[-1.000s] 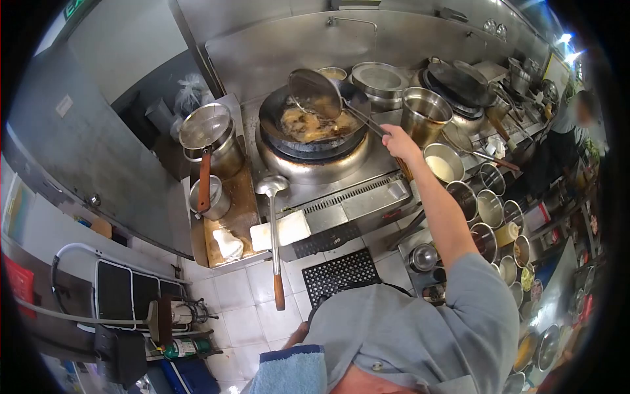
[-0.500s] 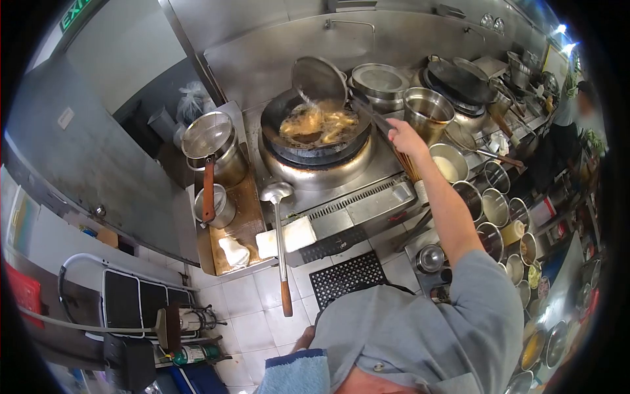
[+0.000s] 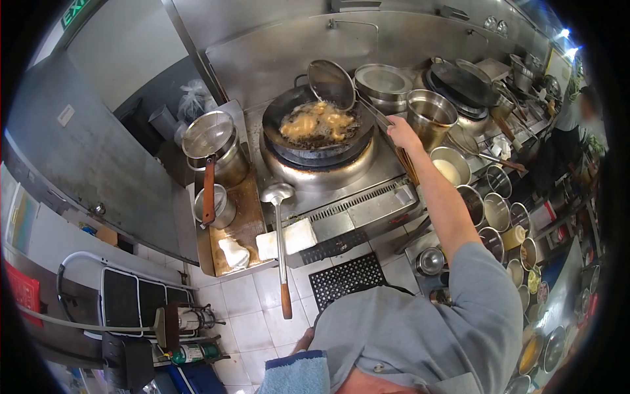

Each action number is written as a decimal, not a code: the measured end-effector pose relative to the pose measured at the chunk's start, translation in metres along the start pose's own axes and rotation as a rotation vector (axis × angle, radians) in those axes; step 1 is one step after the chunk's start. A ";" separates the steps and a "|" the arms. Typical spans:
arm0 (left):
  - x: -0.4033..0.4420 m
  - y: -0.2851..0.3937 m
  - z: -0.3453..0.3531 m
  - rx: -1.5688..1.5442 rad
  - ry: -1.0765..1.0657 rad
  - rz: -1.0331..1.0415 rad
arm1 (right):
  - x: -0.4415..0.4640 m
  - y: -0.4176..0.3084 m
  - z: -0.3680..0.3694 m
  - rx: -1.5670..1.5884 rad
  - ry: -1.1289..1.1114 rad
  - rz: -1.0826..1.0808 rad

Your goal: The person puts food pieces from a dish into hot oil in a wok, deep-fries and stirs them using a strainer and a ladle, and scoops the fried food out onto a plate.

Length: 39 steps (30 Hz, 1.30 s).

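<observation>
My right hand is closed round the handle of a large round strainer, whose bowl is tilted over the back right of the wok. Golden pieces of food bubble in dark oil in the wok, which sits on a round steel burner. My left hand hangs low beside my body; its fingers are mostly hidden. In front of the burner a ladle with a wooden handle lies across a folded white cloth, its handle sticking out past the counter edge.
A second strainer rests on a steel pot at the left, near a smaller pot. Right of the wok stand a tall steel pot and several bowls. Another person is at the far right. A black mat lies on the floor.
The strainer has moved right and towards the back of the wok, showing more of the frying food. The camera view has shifted slightly. My left hand stays low.
</observation>
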<state>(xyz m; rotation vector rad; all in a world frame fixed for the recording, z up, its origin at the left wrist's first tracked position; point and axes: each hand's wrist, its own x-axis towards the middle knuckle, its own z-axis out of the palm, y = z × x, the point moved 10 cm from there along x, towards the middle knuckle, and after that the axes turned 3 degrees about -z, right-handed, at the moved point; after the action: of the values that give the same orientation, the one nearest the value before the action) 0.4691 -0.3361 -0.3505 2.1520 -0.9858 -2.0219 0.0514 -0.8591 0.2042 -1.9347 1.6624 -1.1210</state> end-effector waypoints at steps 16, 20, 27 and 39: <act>0.026 0.082 -0.028 0.283 -0.073 0.115 | -0.073 -0.025 0.058 -0.697 -0.108 -0.352; 0.047 0.160 -0.010 0.630 -0.192 0.193 | -0.107 0.026 0.048 -0.599 -0.115 -0.235; 0.051 0.237 0.081 0.957 -0.335 0.318 | -0.264 0.001 -0.079 -0.273 0.188 -0.095; 0.021 0.321 0.238 1.155 -0.392 0.502 | -0.607 0.097 -0.312 0.022 0.831 0.505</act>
<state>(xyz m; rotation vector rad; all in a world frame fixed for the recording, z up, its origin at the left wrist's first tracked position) 0.1178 -0.5096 -0.2681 1.3809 -2.9104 -1.7791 -0.2444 -0.2406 0.1279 -0.9340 2.3236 -1.8129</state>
